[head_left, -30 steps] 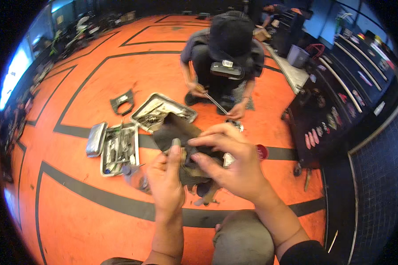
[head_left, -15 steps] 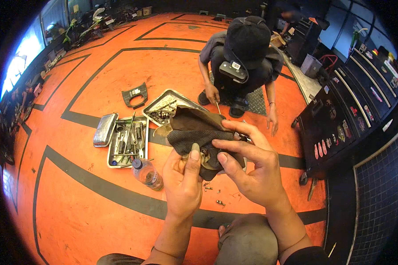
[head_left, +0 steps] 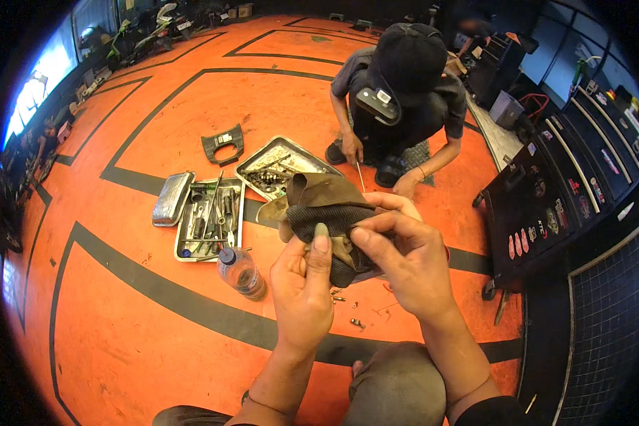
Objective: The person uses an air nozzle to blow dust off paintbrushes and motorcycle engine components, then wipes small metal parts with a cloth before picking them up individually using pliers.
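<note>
A crumpled dark cloth [head_left: 318, 211], brown with a ribbed black band, is held up in front of me between both hands. My left hand [head_left: 302, 291] grips its lower left side, thumb upright against the front. Thumb and fingers of my right hand [head_left: 412, 266] are closed on the cloth's right side. Whether anything is wrapped inside the folds cannot be made out. Below the hands, several small metal parts [head_left: 357, 323] lie on the orange floor. A clear plastic bottle [head_left: 243, 277] with a dark cap stands left of my left hand.
Left of the bottle, a metal tray [head_left: 178, 247] holds tools beside a silvery case [head_left: 170, 202]. Behind the cloth lies a second tray [head_left: 254, 152] with metal parts. A co-worker [head_left: 408, 71] squats ahead, holding a thin tool. A black cabinet [head_left: 536, 213] stands at right.
My right fingers, earlier more stretched out over the cloth, have drawn together into a pinch on it. The co-worker's hand on the right side has moved inward, low near the floor.
</note>
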`<move>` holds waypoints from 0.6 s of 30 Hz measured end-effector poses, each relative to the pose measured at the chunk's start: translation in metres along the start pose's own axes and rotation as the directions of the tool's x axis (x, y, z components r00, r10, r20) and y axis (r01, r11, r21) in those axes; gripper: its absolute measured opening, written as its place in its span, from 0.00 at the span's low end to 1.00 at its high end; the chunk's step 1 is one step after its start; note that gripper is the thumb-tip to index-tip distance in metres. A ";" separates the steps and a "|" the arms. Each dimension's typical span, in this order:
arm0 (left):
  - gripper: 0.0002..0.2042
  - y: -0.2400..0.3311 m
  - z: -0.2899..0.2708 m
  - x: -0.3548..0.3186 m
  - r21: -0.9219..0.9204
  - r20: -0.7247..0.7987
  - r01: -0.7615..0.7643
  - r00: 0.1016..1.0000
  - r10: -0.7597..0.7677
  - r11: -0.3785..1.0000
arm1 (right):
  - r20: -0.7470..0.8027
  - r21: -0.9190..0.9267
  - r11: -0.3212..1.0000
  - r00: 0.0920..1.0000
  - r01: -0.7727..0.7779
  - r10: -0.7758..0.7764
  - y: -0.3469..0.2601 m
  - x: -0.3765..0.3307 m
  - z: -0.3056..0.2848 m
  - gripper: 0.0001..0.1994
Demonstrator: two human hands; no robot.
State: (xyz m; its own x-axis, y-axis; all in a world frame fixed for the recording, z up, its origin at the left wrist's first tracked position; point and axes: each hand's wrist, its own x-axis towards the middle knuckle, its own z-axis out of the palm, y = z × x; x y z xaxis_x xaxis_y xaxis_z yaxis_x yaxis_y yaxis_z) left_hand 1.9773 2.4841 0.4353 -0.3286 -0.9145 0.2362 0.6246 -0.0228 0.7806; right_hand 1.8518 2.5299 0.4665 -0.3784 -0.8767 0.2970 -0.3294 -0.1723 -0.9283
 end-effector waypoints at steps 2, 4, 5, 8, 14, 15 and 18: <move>0.14 -0.001 -0.011 0.001 -0.039 0.013 0.035 0.999 -0.035 0.999 | -0.004 0.031 0.999 1.000 0.007 -0.007 -0.003 0.000 0.000 0.08; 0.14 0.003 -0.012 0.000 -0.057 0.029 0.076 0.997 -0.074 0.995 | -0.015 0.039 0.994 0.995 0.098 -0.098 0.005 0.000 0.000 0.09; 0.14 0.003 -0.011 0.000 -0.062 0.030 0.080 0.996 -0.079 0.995 | -0.017 0.034 0.995 0.995 0.095 -0.094 0.004 -0.001 0.000 0.09; 0.14 0.003 -0.015 -0.001 -0.094 0.013 0.100 0.995 -0.099 0.991 | -0.051 0.041 0.999 0.999 -0.009 0.011 -0.004 -0.005 0.007 0.07; 0.12 0.001 -0.011 0.000 0.024 0.015 0.071 0.997 -0.071 0.997 | -0.085 -0.170 0.972 0.980 0.163 -0.179 0.002 0.005 0.002 0.07; 0.13 -0.001 -0.010 0.000 0.068 -0.022 0.081 0.997 -0.080 0.994 | -0.065 -0.223 0.952 0.972 0.208 -0.228 0.006 0.005 0.002 0.08; 0.09 0.005 -0.024 0.005 0.188 -0.008 0.098 0.995 -0.098 0.977 | -0.084 -0.078 0.980 0.978 0.184 -0.190 0.014 0.011 0.011 0.16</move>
State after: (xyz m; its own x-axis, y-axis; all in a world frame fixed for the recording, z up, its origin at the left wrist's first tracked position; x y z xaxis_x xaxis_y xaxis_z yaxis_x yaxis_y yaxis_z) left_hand 1.9958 2.4693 0.4265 -0.3826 -0.9110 0.1541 0.4454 -0.0358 0.8946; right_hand 1.8528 2.5130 0.4541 -0.3801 -0.7869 0.4861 -0.4597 -0.2953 -0.8375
